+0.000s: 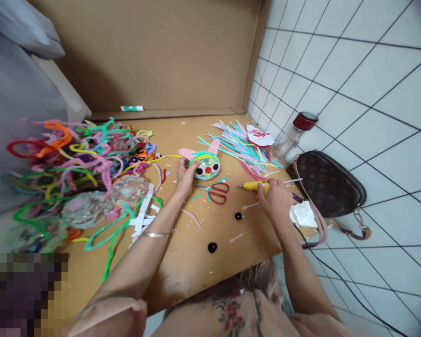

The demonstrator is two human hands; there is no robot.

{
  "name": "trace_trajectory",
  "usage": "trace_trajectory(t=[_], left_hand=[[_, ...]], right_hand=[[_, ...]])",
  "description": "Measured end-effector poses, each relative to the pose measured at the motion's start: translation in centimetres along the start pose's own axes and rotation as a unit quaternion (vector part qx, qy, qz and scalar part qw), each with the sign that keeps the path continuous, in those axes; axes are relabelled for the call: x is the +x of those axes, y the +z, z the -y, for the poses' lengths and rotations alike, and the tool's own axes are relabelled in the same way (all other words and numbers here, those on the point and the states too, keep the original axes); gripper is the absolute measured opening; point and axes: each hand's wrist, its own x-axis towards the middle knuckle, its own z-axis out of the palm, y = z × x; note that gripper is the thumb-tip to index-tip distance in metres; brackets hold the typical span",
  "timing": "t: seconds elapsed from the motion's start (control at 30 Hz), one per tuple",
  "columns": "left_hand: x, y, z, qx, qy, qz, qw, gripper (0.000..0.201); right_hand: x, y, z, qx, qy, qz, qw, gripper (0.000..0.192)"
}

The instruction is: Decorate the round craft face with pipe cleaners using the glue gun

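My left hand is closed on the left side of a clear ball toy with pink ears, black eyes and a red nose. Strips of teal and yellow run over the ball's top. My right hand is wrapped round a yellow glue gun, its nozzle pointing left and a glue stick poking out behind. Between the two hands lie red-handled scissors. Two black round pieces, one farther off and one nearer me, rest on the table.
Tangled pipe cleaners and clear plastic balls crowd the left. Straight pastel strips lie at the back right. A red-lidded bottle, a brown bag and crumpled white paper stand right. A black cord trails down beside my right arm.
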Motion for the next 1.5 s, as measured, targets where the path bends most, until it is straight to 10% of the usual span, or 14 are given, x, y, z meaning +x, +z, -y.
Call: trace_trajectory(t=[0.37, 0.7, 0.97, 1.5], left_hand=[[-0.6, 0.8, -0.2, -0.018, 0.003, -0.009, 1.000, 0.035], [-0.7, 1.0, -0.4, -0.037, 0.006, -0.001, 0.999, 0.031], [-0.7, 1.1, -0.6, -0.029, -0.001, -0.012, 1.000, 0.034], [-0.6, 1.4, -0.4, -0.002, -0.015, -0.006, 1.000, 0.039]], right_hand=[[0.0, 1.2, -1.2, -0.021, 0.094, 0.132, 0.987, 0.045], [0.7, -2.3, 2.5, 0.166, 0.030, -0.207, 0.964, 0.037], [2.9, -0.4, 8.5, 0.116, -0.102, -0.237, 0.959, 0.017], [3.2, 1.4, 8.7, 0.079, -0.139, -0.267, 0.950, 0.014]])
